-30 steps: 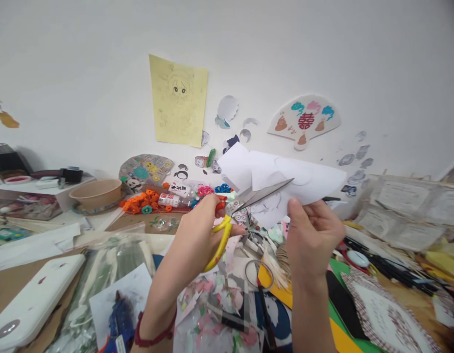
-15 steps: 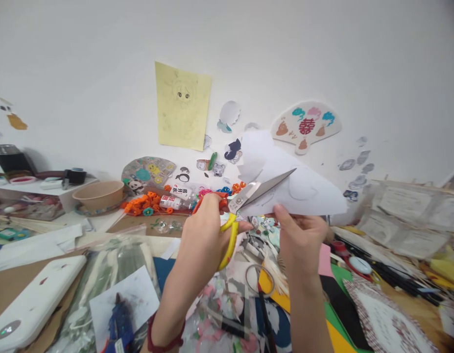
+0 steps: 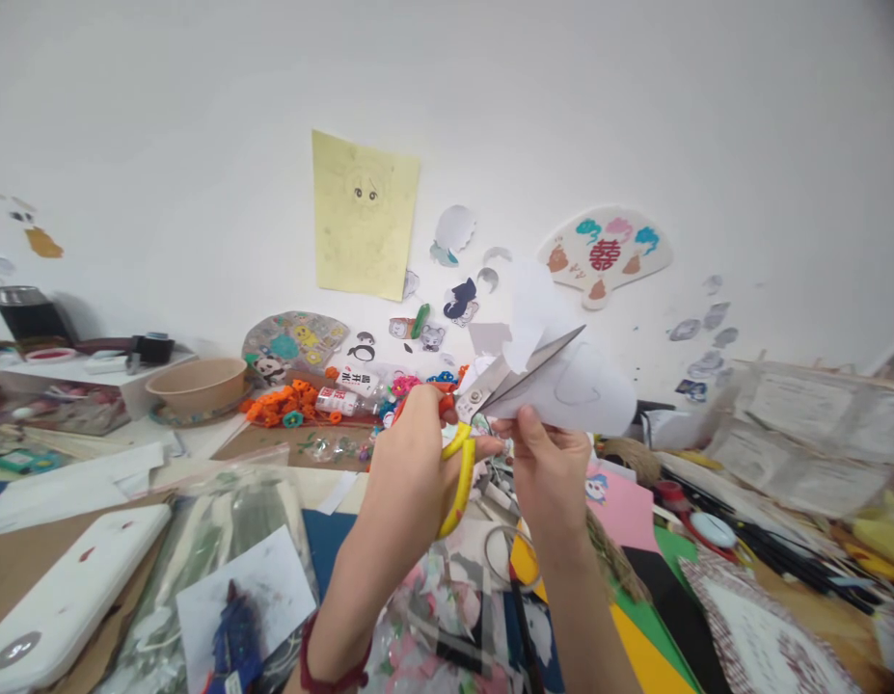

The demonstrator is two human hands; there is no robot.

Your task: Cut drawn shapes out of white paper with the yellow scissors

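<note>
Paper (image 3: 587, 390) pinched low in the right hand (image 3: 552, 472) requires slow turning into scissors (image 3: 476, 397) gripped by the left hand (image 3: 409, 453) and pointed toward the right edge of the counter (image 3: 314, 482).

The left hand (image 3: 407, 467) grips scissors (image 3: 474, 397) (yellow loop (image 3: 465, 479)) — blades (image 3: 539, 362) at white paper (image 3: 598, 390) the right hand (image 3: 552, 469) pinches.

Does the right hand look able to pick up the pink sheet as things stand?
Probably not without letting go: the right hand is pinching the white paper. The pink sheet does seem near, just to its right.
</note>
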